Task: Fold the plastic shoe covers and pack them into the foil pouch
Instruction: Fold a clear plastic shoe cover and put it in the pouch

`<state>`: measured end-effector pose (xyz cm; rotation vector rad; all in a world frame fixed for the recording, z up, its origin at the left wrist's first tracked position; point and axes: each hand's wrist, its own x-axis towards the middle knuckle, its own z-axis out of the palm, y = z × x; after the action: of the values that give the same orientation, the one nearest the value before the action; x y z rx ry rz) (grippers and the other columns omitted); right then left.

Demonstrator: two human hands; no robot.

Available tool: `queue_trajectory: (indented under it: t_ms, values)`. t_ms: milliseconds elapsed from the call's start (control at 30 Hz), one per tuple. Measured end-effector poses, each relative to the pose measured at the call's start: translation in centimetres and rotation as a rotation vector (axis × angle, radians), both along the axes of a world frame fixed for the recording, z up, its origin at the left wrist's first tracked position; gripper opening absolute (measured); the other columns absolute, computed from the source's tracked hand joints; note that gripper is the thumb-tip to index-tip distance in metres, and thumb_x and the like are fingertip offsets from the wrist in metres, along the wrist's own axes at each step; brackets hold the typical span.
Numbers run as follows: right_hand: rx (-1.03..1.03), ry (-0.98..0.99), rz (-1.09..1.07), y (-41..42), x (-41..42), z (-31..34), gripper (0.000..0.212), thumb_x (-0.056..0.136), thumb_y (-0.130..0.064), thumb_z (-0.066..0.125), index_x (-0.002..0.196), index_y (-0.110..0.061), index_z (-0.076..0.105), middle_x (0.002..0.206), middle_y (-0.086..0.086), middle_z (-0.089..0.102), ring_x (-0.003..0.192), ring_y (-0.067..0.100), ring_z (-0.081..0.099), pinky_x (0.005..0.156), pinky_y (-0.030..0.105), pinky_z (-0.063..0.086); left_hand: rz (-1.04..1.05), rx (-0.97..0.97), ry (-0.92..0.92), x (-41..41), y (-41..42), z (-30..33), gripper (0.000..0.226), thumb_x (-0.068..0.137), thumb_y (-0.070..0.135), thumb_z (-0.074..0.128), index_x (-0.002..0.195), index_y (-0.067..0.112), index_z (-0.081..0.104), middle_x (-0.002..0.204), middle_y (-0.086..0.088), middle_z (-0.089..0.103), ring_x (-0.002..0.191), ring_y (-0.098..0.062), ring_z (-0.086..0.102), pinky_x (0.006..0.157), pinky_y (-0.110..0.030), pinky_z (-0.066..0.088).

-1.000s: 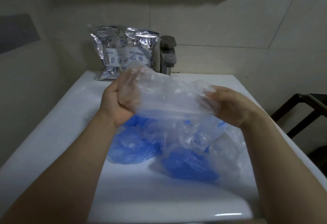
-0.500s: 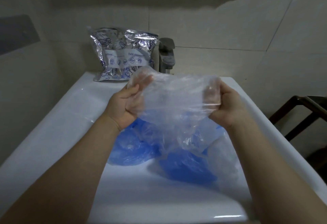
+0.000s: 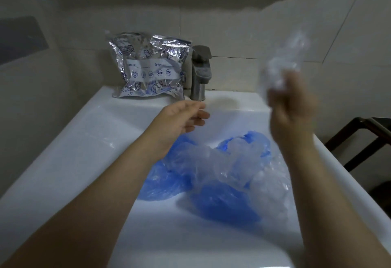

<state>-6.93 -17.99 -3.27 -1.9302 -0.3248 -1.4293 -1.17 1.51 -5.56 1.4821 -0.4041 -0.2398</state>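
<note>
clear shoe cover (image 3: 284, 64), right hand (image 3: 293, 109) gripping

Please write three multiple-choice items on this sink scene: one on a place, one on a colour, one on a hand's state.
1. Where does the foil pouch stand?
A. left of the tap
B. in the basin
C. on the chair

2. What colour are the covers under the clear ones in the sink?
A. green
B. blue
C. red

3. What does the right hand hold?
A. the pouch
B. nothing
C. a clear shoe cover

Key: 1 A, it leans on the wall beside the tap. 2 B, the blue covers show through. 3 C, it grips bunched clear plastic; the left hand is empty.
</note>
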Motion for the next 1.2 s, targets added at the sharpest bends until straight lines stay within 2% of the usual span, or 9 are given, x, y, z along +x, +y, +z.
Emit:
queue_trajectory:
  t_ms: [167,333,433,533,633,700,867,1000,1200]
  values:
    - [-0.756,0.199,-0.172,3.1,1.0,-1.7,0.035,0.072,-0.015,0.057,0.104,-0.022,0.071,0.063,0.002,0.061,0.05,0.027,0.058,0.04,0.022,0.036,-0.167,-0.127,0.14,-0.3,-0.9,0.2,0.053,0.076,0.055,0.047,0.104,0.013,0.061,0.09,-0.001,0.069,0.083,-0.012,0.065,0.078,-0.028,0.052]
    - [-0.913,0.21,-0.139,4.6,1.3,-3.0,0.014,0.07,-0.024,0.071,0.084,-0.022,0.072,0.073,-0.004,0.067,0.056,0.022,0.055,0.045,0.022,0.037,-0.123,-0.126,0.163,-0.8,-1.0,-0.2,0.013,0.092,0.016,0.052,0.084,0.008,0.058,0.051,0.005,0.054,0.043,-0.003,0.05,0.047,-0.016,0.045]
    - [-0.65,0.205,0.051,5.2,0.9,-2.9,0.033,0.084,-0.041,0.055,0.09,-0.013,0.072,0.085,0.004,0.066,0.073,0.024,0.057,0.066,0.032,0.045,0.02,-0.174,0.191,-0.6,-0.9,0.2,0.022,0.097,0.014,0.044,0.084,0.011,0.062,0.059,0.006,0.066,0.052,-0.005,0.061,0.044,-0.014,0.045]
    - [-0.078,0.283,0.011,5.4,0.3,-1.8,0.037,0.086,-0.043,0.057,0.103,-0.012,0.067,0.108,0.002,0.054,0.1,0.014,0.051,0.09,0.025,0.042,0.076,-0.206,0.132,-0.6,-0.5,0.9,0.024,0.099,0.013,0.04,0.088,0.011,0.062,0.064,0.007,0.07,0.058,-0.006,0.065,0.043,-0.012,0.044]
    - [0.629,0.727,0.157,4.6,0.4,-1.1,0.061,0.084,-0.04,0.063,0.135,-0.013,0.042,0.136,0.002,0.042,0.11,0.014,0.051,0.092,0.027,0.044,0.094,-0.105,0.025,-0.6,-0.2,1.0,0.022,0.099,0.014,0.039,0.096,0.01,0.061,0.066,0.012,0.071,0.059,0.001,0.066,0.047,-0.011,0.044]
    - [0.919,0.962,0.402,3.6,1.0,-1.4,0.059,0.082,-0.042,0.064,0.126,-0.004,0.05,0.124,0.009,0.057,0.101,0.019,0.058,0.084,0.028,0.05,0.088,-0.053,-0.04,-0.7,-0.3,0.9,0.021,0.099,0.013,0.04,0.098,0.011,0.061,0.064,0.016,0.069,0.058,0.005,0.063,0.05,-0.007,0.042]
    - [0.709,1.107,0.486,2.6,1.0,-1.8,0.021,0.084,-0.022,0.066,0.096,-0.005,0.068,0.084,0.003,0.073,0.079,0.017,0.064,0.07,0.025,0.056,0.099,-0.034,-0.139,-0.9,-0.7,0.5,0.021,0.099,0.014,0.04,0.104,0.016,0.06,0.083,0.016,0.068,0.065,0.007,0.061,0.066,-0.01,0.045]
    - [0.49,0.913,0.323,2.9,0.7,-1.1,0.01,0.085,-0.01,0.063,0.075,-0.013,0.064,0.059,-0.005,0.066,0.055,0.007,0.062,0.044,0.016,0.041,0.062,-0.236,-0.04,0.0,-0.3,0.3,0.016,0.094,0.017,0.049,0.105,0.021,0.059,0.095,0.011,0.072,0.094,-0.007,0.066,0.092,-0.029,0.048]
    - [0.542,0.785,0.282,3.1,0.6,-1.0,0.012,0.09,-0.008,0.055,0.081,-0.008,0.062,0.057,-0.003,0.065,0.048,0.012,0.061,0.041,0.02,0.041,0.031,0.028,0.139,0.0,-0.4,-0.3,0.014,0.094,0.021,0.053,0.091,0.012,0.062,0.086,-0.005,0.064,0.067,-0.018,0.067,0.07,-0.027,0.056]
